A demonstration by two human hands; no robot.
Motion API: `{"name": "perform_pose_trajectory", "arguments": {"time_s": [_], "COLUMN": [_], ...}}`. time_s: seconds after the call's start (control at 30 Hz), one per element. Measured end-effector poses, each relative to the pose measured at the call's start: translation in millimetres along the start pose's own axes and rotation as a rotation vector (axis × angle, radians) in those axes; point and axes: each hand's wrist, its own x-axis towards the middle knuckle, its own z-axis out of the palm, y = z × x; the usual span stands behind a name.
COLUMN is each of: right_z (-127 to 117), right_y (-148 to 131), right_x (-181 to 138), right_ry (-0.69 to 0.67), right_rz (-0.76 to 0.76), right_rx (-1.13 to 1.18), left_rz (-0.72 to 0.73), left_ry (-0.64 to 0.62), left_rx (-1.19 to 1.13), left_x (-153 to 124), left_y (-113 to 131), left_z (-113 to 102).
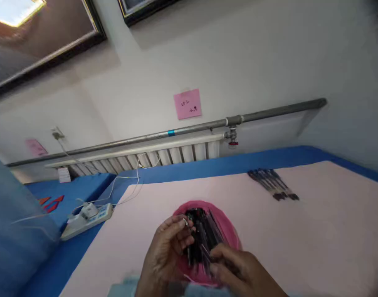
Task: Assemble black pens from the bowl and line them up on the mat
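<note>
Pinches a small shiny piece (186,222) between thumb and fingertips of the left hand (167,245) and looks to grip a thin stick (205,251), blurred, in the nearer right hand (238,266), long axis slanting up-left toward the left. Holds both over a pink basin (234,233) full of dark slender items (202,229), set on a pale pink sheet (315,231) over blue cloth (189,172). Leads on to a power strip (98,222) at left, brushes (272,185) at right, then a radiator (187,153) below a pipe (269,114).
</note>
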Motion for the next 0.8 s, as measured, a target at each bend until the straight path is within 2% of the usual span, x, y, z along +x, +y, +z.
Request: {"name": "perform_pose_trajectory", "arguments": {"time_s": [0.23, 0.8], "right_z": [-0.3, -2.0], "right_y": [-2.7, -3.3], "right_x": [-0.6, -0.4], "right_ry": [-0.005, -0.009], "right_rz": [-0.014, -0.019], "right_rx": [0.058, 0.038], "left_rz": [0.003, 0.027], "left_ry": [-0.021, -0.013], "left_rx": [0.01, -0.005], "left_x": [1.9, 0.8], "left_y": [1.6, -0.4], "left_z": [-0.1, 3.3]}}
